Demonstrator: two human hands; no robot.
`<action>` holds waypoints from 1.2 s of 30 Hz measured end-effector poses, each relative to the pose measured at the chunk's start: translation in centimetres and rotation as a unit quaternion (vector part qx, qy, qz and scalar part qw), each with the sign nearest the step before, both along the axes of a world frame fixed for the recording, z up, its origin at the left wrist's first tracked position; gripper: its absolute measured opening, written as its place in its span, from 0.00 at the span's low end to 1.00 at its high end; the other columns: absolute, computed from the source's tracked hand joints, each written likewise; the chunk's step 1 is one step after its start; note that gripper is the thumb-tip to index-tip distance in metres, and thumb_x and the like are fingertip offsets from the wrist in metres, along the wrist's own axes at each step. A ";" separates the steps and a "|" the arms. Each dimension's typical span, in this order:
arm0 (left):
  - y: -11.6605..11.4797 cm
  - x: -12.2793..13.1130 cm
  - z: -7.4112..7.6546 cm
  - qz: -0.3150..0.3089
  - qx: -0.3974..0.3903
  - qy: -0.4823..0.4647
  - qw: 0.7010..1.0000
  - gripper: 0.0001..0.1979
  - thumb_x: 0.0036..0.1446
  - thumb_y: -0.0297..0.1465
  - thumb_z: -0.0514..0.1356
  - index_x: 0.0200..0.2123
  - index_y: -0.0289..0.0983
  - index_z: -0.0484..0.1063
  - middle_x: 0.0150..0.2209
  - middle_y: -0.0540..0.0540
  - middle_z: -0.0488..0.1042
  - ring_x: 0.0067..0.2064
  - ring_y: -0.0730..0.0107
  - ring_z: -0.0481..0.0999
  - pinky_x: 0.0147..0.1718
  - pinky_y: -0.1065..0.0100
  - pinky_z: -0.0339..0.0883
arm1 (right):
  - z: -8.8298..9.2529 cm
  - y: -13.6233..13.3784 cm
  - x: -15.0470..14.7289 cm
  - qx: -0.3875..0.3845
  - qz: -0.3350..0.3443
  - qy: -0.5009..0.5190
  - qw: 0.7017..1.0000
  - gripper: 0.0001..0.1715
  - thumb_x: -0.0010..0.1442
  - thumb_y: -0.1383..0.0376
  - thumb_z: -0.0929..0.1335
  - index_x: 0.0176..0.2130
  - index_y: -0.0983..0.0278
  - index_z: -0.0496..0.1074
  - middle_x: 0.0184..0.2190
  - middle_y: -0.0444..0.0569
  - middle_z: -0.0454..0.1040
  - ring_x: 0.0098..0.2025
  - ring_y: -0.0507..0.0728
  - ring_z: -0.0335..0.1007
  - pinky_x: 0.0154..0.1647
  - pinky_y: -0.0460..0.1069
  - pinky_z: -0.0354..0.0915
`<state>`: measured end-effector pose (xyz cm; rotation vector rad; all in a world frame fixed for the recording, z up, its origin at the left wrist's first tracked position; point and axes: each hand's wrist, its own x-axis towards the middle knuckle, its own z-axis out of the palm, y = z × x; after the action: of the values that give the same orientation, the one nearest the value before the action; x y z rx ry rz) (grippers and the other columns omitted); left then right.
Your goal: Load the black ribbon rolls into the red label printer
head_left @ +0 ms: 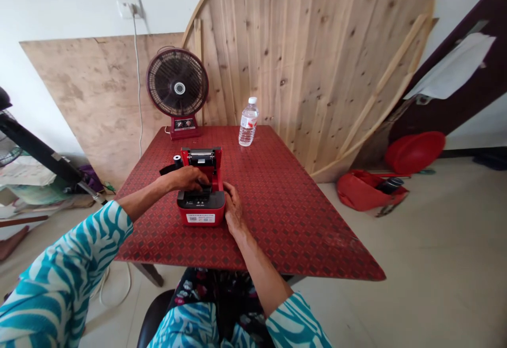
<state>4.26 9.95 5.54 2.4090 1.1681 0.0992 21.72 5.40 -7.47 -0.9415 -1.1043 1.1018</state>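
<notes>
A red and black label printer (202, 200) stands on the table with its lid (201, 157) raised at the back. My left hand (190, 179) reaches over its left side into the open bay. Those fingers are bent down at a dark part inside; their tips and whatever they pinch are hidden. Against the printer's right side lies my right hand (233, 205), its fingers curled round the back corner and steadying the body. Just left of the lid is a small dark roll with a white end (177, 160), partly behind my left forearm.
The table (285, 221) has a red patterned cover. Towards its back stand a dark red fan (178, 86) and a clear water bottle (248, 122). Wooden boards (297, 63) lean on the wall behind. A red bag (356, 192) sits on the floor at right.
</notes>
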 end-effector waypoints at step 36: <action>-11.4 -3.7 -0.9 -0.038 0.263 -0.075 0.961 0.29 0.61 0.39 0.60 0.63 0.39 0.59 0.62 0.35 0.65 0.63 0.55 0.65 0.58 0.51 0.65 | 0.0 0.0 -0.1 0.016 0.009 0.009 1.000 0.20 0.58 0.55 0.65 0.48 0.58 0.72 0.49 0.49 0.75 0.52 0.60 0.69 0.57 0.58 0.62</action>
<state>0.57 -1.48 4.66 2.8319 1.0782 0.6294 21.62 5.38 -7.49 -0.8967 -1.1147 1.1010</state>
